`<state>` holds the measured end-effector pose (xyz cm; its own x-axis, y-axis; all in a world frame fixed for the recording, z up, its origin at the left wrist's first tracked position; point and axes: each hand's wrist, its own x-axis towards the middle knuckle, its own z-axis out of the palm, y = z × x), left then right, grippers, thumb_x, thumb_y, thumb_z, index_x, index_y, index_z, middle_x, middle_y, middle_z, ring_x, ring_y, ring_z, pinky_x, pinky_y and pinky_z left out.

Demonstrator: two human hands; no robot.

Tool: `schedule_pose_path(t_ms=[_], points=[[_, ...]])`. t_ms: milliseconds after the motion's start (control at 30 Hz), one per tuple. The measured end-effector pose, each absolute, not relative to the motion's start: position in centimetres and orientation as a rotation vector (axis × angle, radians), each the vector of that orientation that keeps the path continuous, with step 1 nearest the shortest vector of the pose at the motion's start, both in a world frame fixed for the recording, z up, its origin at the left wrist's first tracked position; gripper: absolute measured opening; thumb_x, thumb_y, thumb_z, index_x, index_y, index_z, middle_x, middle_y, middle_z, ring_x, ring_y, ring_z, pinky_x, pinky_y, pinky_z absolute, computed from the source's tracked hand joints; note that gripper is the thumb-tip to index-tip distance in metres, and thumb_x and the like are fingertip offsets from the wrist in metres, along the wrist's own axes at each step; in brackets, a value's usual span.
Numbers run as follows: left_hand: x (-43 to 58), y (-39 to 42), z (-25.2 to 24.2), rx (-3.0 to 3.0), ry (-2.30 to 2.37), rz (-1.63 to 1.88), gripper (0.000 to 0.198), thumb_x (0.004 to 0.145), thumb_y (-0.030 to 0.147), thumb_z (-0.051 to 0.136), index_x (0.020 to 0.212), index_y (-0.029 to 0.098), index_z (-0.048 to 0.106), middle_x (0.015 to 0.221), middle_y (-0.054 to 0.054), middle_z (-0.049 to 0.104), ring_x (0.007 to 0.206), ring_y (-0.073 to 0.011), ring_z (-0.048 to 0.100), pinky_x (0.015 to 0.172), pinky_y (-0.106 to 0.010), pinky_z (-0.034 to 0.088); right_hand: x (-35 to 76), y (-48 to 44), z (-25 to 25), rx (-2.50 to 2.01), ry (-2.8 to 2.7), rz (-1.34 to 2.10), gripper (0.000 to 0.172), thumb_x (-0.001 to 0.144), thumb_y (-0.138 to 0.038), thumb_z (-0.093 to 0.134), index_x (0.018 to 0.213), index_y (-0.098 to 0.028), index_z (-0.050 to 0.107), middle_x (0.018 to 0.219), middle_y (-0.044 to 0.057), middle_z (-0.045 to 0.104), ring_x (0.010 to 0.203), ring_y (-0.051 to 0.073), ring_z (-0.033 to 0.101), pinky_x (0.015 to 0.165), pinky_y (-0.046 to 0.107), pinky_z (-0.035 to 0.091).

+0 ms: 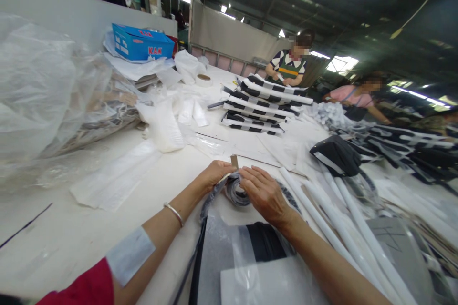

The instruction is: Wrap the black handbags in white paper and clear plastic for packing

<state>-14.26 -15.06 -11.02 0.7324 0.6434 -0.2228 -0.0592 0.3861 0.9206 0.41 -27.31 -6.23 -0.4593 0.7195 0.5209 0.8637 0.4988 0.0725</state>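
Observation:
My left hand point(219, 172) is closed in a pinch at a short brown strip point(234, 161), which sticks up between the two hands. Beside it, my right hand point(264, 193) has its fingers bent over a plastic-wrapped dark strap point(238, 193), coiled in a round loop. Its thumb is hidden. Under my forearms lies a flat grey and black piece point(218, 257) in clear plastic, with a white sheet point(265, 281) on its near part. A dark wrapped length point(209, 202) runs down from my left hand along that piece's left side.
Striped black-and-white bundles point(257, 105) are stacked ahead. White tubes point(332, 224) and a black bag point(336, 156) lie right. At left are a large plastic bag point(43, 90), a blue box point(143, 43) and a tape roll point(203, 80). Co-workers point(288, 66) stand beyond.

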Motion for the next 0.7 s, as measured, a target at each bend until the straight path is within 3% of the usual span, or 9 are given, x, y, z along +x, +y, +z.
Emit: schedule_pose_path(t_ms=[167, 367, 633, 700], points=[[-14.3, -15.1, -10.9, 1.212, 0.69, 0.494, 0.033, 0.063, 0.044, 0.07, 0.059, 0.016, 0.053, 0.05, 0.007, 0.045, 0.049, -0.0072, 0.036, 0.049, -0.021, 0.026, 0.3, -27.1, -5.4, -1.332, -2.323, -0.346, 0.023, 0.096, -0.011, 0.046, 0.093, -0.02, 0.067, 0.097, 0.008, 0.075, 0.096, 0.019, 0.069, 0.09, 0.034, 0.054], [-14.8, -15.0, -10.6, 1.339, 0.703, 0.422, 0.034, 0.063, 0.041, 0.068, 0.053, 0.019, 0.043, 0.047, 0.008, 0.034, 0.049, -0.0074, 0.027, 0.048, -0.023, 0.019, 0.8, -26.2, -5.1, -1.411, -2.422, -0.161, 0.021, 0.096, -0.018, 0.049, 0.085, -0.019, 0.067, 0.075, 0.005, 0.07, 0.072, 0.017, 0.064, 0.074, 0.031, 0.05], [-15.0, -15.5, -10.5, 1.588, 0.677, 0.377, 0.042, 0.07, 0.049, 0.066, 0.053, 0.018, 0.044, 0.052, 0.006, 0.032, 0.052, -0.0077, 0.024, 0.049, -0.026, 0.014, 1.3, -24.7, -6.2, -1.675, -1.836, 0.533, 0.004, 0.081, -0.023, 0.066, 0.081, -0.021, 0.069, 0.075, -0.001, 0.07, 0.071, 0.014, 0.063, 0.071, 0.026, 0.047], [-14.8, -15.5, -10.8, 1.596, 0.661, 0.399, 0.041, 0.07, 0.05, 0.066, 0.055, 0.017, 0.047, 0.053, 0.006, 0.033, 0.052, -0.0078, 0.025, 0.05, -0.026, 0.015, 1.3, -24.2, -6.8, -1.743, -1.604, 0.681, 0.01, 0.075, -0.028, 0.07, 0.082, -0.02, 0.067, 0.07, -0.003, 0.066, 0.066, 0.014, 0.06, 0.066, 0.025, 0.046]])
